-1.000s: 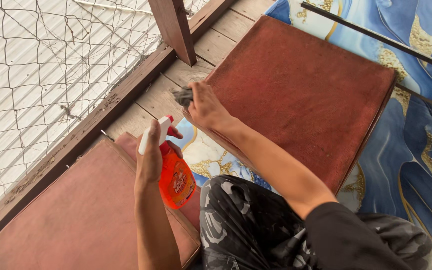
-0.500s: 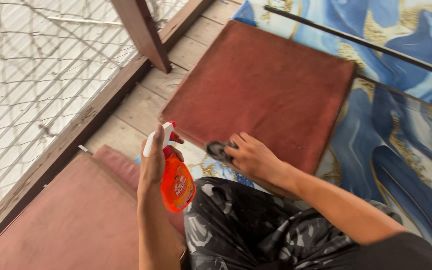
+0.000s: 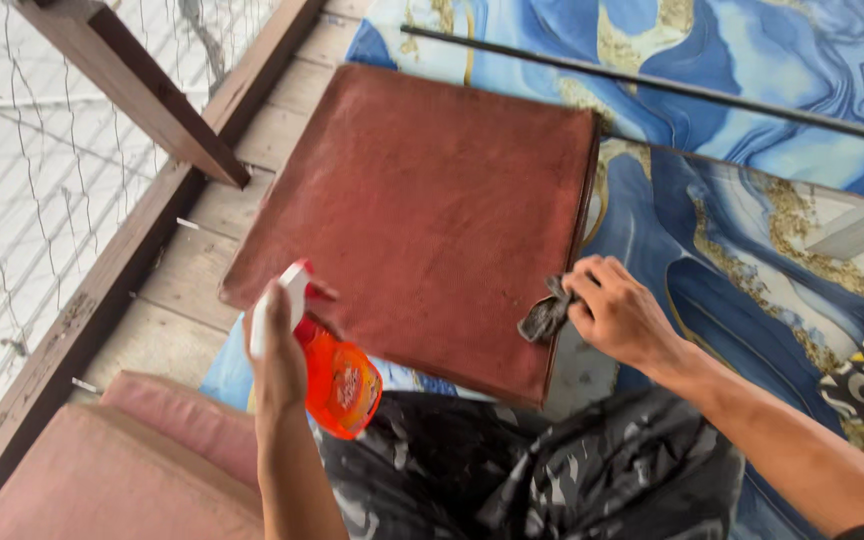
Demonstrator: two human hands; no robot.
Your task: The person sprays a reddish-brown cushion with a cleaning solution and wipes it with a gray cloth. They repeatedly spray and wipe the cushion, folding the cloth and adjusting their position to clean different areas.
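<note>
A square reddish-brown cushion (image 3: 432,210) lies flat on the floor in front of me. My right hand (image 3: 617,310) grips a small dark grey cloth (image 3: 544,318) and presses it against the cushion's right edge near the front corner. My left hand (image 3: 277,350) holds an orange spray bottle (image 3: 337,385) with a white and red trigger head, raised over the cushion's front left corner. The nozzle points towards the cushion.
A blue and gold marbled sheet (image 3: 732,230) covers the floor under and right of the cushion. A second pinkish cushion (image 3: 122,460) lies at the lower left. A wooden rail (image 3: 142,240) with wire netting runs along the left. My dark patterned trousers (image 3: 512,470) fill the bottom.
My right hand has slid the cloth from the cushion's far left corner, across its near edge, to the right edge. The bottle in my left hand has stayed roughly in place.
</note>
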